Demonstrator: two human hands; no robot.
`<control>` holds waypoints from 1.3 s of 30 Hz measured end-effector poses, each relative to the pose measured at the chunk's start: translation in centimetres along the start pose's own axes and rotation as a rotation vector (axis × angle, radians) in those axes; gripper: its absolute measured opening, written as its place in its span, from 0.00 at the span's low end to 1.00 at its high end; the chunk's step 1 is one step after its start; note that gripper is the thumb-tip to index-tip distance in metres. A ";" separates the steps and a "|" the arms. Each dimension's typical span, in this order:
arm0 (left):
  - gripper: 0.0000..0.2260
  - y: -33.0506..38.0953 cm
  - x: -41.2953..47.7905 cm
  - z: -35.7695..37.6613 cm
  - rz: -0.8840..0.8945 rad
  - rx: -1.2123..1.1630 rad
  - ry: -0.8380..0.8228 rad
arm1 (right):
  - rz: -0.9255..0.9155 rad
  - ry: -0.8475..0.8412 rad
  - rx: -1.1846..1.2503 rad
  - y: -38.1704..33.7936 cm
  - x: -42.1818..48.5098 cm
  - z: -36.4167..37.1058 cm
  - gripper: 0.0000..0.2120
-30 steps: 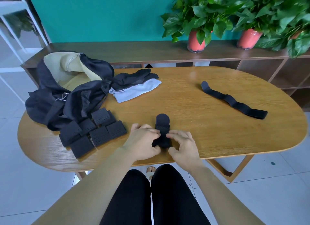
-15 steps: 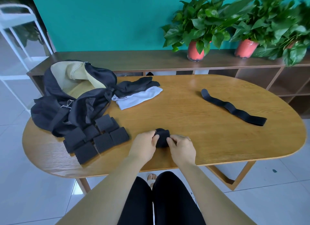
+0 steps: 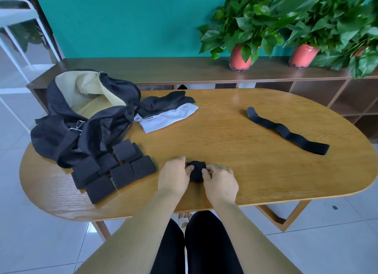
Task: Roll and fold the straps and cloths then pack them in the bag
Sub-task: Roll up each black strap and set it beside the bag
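rolled strap (image 3: 196, 172) half hidden, plant (image 3: 347, 28) cropped

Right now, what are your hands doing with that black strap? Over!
Both busy: left hand and right hand pinch the rolled strap on the table. Unrolled long strap lies far right. Between roll and open bag: folded pads.

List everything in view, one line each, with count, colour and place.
Table: one, wooden, oval.
Bag: one, black with tan lining, table's far left.
Rolled strap: one, black, near edge, centre.
Flat strap: one, black, table's right side.
Perforated pads: several, black, clustered beside the bag.
Cloths: two, black over white, folded, right of the bag.
Sideboard: one, dark brown, behind the table.
Potted plants: at least two, green in red pots, on the sideboard.
Left hand: one, pinching the rolled strap.
Right hand: one, pinching the rolled strap.
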State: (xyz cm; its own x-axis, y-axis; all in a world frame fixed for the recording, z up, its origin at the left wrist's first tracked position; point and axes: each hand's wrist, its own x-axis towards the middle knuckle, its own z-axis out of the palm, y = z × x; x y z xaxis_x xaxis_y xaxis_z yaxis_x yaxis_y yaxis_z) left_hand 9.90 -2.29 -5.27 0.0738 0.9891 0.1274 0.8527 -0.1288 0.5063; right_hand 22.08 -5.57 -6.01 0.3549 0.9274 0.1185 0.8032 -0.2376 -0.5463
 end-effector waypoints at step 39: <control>0.07 -11.3 -1.1 -12.9 -0.282 -0.075 0.324 | -0.176 -0.255 0.395 -18.1 -0.4 4.9 0.12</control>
State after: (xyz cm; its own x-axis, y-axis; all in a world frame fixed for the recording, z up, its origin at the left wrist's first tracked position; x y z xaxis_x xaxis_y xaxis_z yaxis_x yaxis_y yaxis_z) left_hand -6.46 -2.81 -0.09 -0.3328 0.9143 0.2307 0.7753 0.1261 0.6189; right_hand 5.08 -0.21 -0.19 0.0625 0.9964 0.0578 0.5800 0.0109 -0.8145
